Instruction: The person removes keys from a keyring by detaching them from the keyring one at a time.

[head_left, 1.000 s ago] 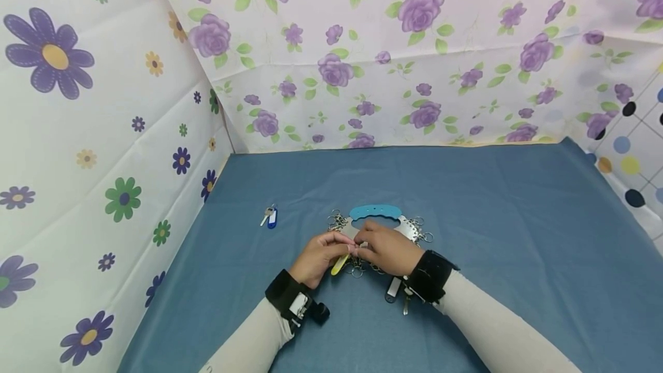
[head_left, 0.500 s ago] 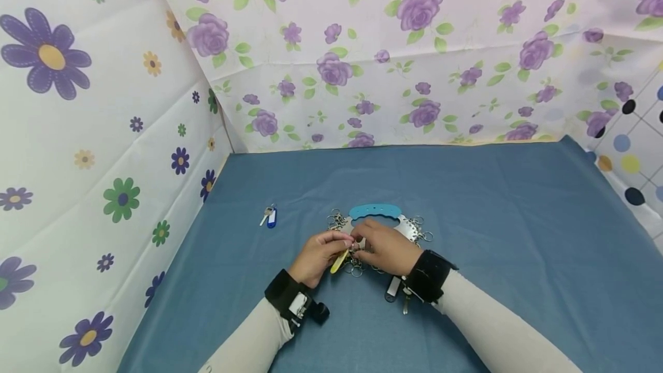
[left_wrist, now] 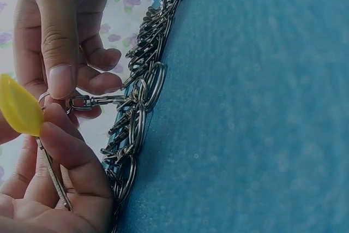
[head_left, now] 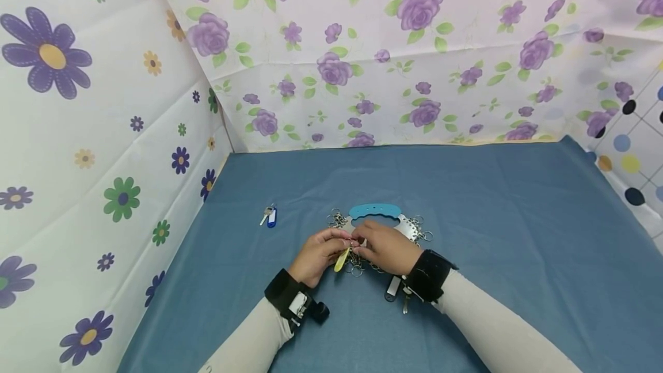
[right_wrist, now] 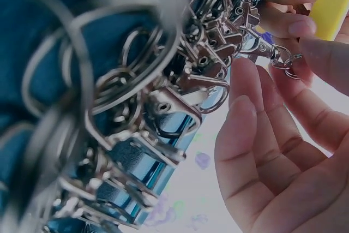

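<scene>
Both hands meet over the blue cloth (head_left: 492,217) in front of a teal-handled key rack (head_left: 375,212) hung with metal rings and clasps. My left hand (head_left: 320,253) pinches a yellow-tagged key (head_left: 342,259); its yellow tag (left_wrist: 19,107) and key shaft (left_wrist: 52,175) show between those fingers. My right hand (head_left: 385,248) pinches a swivel clasp (left_wrist: 90,102) that leads from the rack's rings (left_wrist: 142,107) to the key's small ring. In the right wrist view the clasp (right_wrist: 267,50) stretches toward the yellow tag (right_wrist: 330,4), past a row of clasps (right_wrist: 180,96).
A second key with a blue tag (head_left: 270,216) lies on the cloth to the left of the hands. Flowered sheets wall in the left (head_left: 77,160) and back (head_left: 388,73). A dotted sheet (head_left: 632,148) stands at the right.
The hands stay together at the same spot. The yellow tag has shifted slightly up and right between the fingers.
</scene>
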Demonstrator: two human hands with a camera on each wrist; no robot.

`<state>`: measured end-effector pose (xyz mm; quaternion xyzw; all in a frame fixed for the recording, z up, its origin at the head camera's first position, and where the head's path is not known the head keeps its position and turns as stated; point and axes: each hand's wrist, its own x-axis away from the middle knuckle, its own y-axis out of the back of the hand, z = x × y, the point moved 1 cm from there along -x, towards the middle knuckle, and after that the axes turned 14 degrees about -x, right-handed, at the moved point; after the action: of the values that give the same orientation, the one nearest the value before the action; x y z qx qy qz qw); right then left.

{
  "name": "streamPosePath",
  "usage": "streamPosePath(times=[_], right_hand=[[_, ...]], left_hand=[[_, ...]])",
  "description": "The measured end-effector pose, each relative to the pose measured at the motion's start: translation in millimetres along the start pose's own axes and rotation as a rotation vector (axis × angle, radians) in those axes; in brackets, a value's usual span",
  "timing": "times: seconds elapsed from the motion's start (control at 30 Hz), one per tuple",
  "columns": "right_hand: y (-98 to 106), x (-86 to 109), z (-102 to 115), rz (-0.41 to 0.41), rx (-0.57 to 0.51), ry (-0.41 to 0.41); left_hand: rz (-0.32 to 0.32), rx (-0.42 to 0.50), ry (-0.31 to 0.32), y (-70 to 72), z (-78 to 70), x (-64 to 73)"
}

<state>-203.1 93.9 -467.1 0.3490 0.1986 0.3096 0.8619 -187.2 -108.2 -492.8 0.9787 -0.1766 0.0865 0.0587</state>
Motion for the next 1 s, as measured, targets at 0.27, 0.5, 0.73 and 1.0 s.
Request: streamPosePath(times=[0.27,0.5,0.73,1.0], right_hand=[[0.7,0.2,0.4,0.012,-0.004,-0.002],[0.5,0.0,-0.1,0.011,-0.003,-0.011],[0.6,-0.3,0.5,0.003,0.003,-0.031],[2.0,-1.1,4.2,0.001,0.019,-0.06]], left_hand=[[0.009,-0.012,0.002,-0.1,-2.3,1.1],[0.009,-0.001,-0.009,-0.4,-1.3,0.3],[0.005,0.003,-0.007,-1.3,-1.4,0.2],[0.007,-0.017,-0.014,-1.3,-2.0,1.6]])
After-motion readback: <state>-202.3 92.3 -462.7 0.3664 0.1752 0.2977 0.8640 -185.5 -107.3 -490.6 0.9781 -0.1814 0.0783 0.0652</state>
